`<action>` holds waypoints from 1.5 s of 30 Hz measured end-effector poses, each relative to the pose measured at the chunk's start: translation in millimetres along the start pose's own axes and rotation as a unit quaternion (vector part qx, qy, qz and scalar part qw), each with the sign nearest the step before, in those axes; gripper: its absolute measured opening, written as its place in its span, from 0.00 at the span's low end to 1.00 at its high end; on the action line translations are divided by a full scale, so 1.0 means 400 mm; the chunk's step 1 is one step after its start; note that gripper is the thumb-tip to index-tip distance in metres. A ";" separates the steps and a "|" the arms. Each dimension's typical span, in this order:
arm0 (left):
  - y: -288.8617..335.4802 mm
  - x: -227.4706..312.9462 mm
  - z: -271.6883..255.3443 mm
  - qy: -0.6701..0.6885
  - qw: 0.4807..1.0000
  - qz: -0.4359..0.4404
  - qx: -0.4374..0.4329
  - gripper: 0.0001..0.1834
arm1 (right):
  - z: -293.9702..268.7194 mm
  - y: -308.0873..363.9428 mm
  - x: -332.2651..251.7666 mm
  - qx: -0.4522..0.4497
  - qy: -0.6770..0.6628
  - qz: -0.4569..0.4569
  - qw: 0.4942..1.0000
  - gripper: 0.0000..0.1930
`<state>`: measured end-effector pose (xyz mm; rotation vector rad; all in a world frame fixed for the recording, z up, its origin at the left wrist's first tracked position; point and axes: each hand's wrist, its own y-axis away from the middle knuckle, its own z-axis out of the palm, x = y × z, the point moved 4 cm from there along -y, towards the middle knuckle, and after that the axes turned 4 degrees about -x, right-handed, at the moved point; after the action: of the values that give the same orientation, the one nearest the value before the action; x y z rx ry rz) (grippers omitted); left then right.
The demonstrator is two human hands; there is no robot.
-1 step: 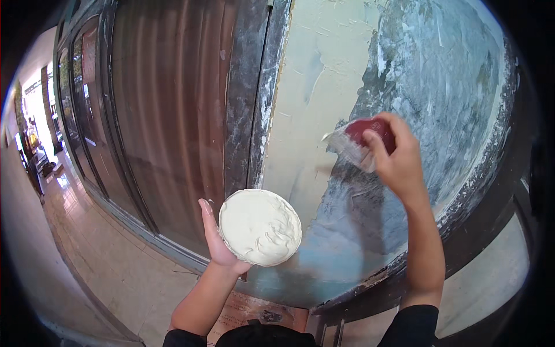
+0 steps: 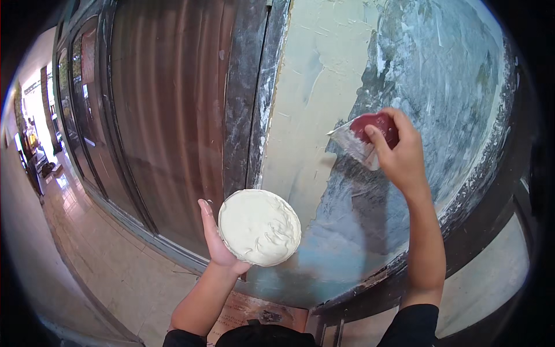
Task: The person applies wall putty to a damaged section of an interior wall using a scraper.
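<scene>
My right hand grips a putty knife with a dark red handle. Its wide blade is smeared with pale filler and points left, at the border between a cream coat and the patchy blue-grey wall. Whether the blade touches the wall I cannot tell. Lower down, my left hand supports a round tub from below and the side, thumb raised along its left edge. Cream putty fills the tub, smooth on the left and ridged on the right; the other fingers are hidden underneath.
Left of the coated strip stands a dark door frame, beside a glass pane with brown curtains behind. A tiled walkway runs off to the far left. Dark framing borders the wall at right. A reddish-brown printed sheet lies below me.
My right hand and the putty knife have shifted slightly up and to the right. The left hand and the tub are nearly still.
</scene>
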<state>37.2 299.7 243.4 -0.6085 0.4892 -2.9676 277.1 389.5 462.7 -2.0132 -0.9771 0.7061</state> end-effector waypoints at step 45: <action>-0.050 0.022 -0.041 -0.006 0.999 0.033 0.003 0.58 | 0.045 -0.030 0.099 0.122 0.268 -0.148 0.944 0.23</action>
<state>22.7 322.1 238.8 -0.5955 0.4904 -2.9001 281.0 434.1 457.2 -1.6581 -0.7912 0.0912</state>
